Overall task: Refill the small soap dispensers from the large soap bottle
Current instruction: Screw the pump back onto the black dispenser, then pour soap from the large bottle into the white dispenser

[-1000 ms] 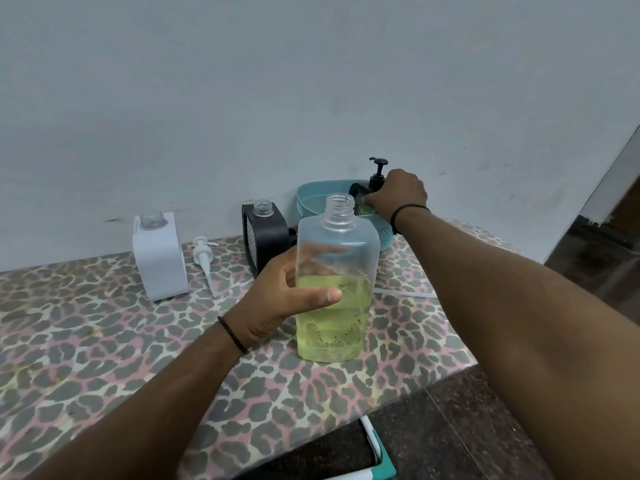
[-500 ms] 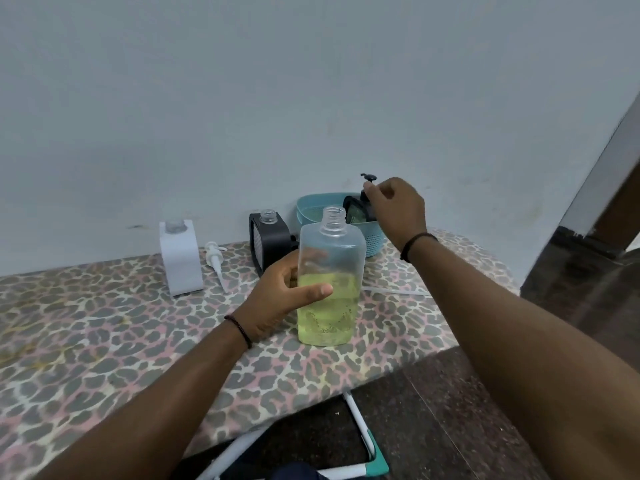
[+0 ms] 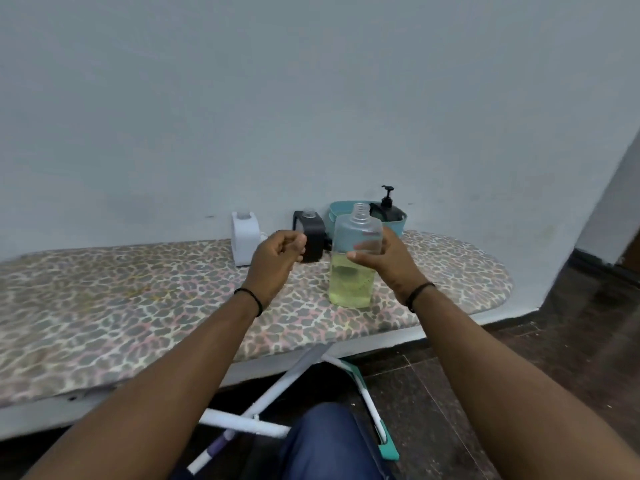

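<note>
Right hand [image 3: 386, 263] gripped uncapped large soap bottle [image 3: 355, 258]; left hand [image 3: 277, 259] curled, empty. White dispenser [image 3: 244, 242], black dispenser [image 3: 311, 237] open, apparently unfilled.

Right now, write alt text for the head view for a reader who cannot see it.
The right hand holds an uncapped clear plastic bottle, half full of yellow soap, upright on a leopard-print ironing board. The left hand, fingers curled, hovers before an open black dispenser; a white dispenser and teal basket stand by the wall.
</note>
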